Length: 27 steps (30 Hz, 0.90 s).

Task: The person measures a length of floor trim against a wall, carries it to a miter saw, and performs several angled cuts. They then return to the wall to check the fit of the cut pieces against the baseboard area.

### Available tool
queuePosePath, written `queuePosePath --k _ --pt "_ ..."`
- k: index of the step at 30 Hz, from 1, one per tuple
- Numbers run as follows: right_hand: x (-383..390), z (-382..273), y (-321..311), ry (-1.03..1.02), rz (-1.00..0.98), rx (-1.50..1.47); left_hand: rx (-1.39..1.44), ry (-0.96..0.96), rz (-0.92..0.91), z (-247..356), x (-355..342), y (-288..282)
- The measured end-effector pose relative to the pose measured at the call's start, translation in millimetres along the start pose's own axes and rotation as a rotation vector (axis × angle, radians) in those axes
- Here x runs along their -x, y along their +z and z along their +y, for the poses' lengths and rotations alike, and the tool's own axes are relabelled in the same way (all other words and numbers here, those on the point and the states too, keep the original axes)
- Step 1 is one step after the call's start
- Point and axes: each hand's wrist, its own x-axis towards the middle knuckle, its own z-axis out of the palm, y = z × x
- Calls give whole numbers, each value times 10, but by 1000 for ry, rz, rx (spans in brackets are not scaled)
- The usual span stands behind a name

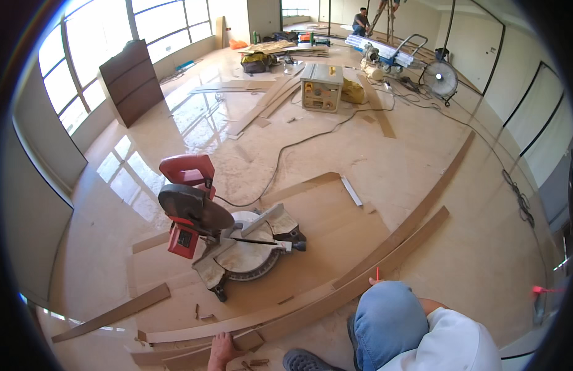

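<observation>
My left hand (pixel 222 350) grips the left part of a long brown wooden strip (pixel 311 311), beside a short wood offcut (pixel 248 341). My right hand (pixel 374 282) is mostly hidden behind my bent knee; a thin red pencil (pixel 377 272) stands up from its fingers, by the same strip. A second long strip (pixel 416 213) lies along the far side of the first. Beyond them a red and grey miter saw (pixel 246 244) rests on cardboard (pixel 336 235), its blade head raised.
A loose board (pixel 113 312) lies at left. A cable (pixel 280 157) runs from the saw toward a boxy table saw (pixel 322 88). Planks (pixel 268 105), a floor fan (pixel 440 80) and a dark panel (pixel 133 82) are farther off. At the back a person (pixel 361 23) crouches near a ladder.
</observation>
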Motion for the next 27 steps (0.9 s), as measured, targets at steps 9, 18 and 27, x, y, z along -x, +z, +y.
queuePosePath --k 9,18,27 --pt "12 -335 89 91 -249 -435 -102 -48 55 30 -78 229" --pt "262 -640 -78 41 -120 174 -285 -67 106 373 -237 93" --pt "465 -375 -251 -155 -278 294 35 -127 203 -436 -118 -323"
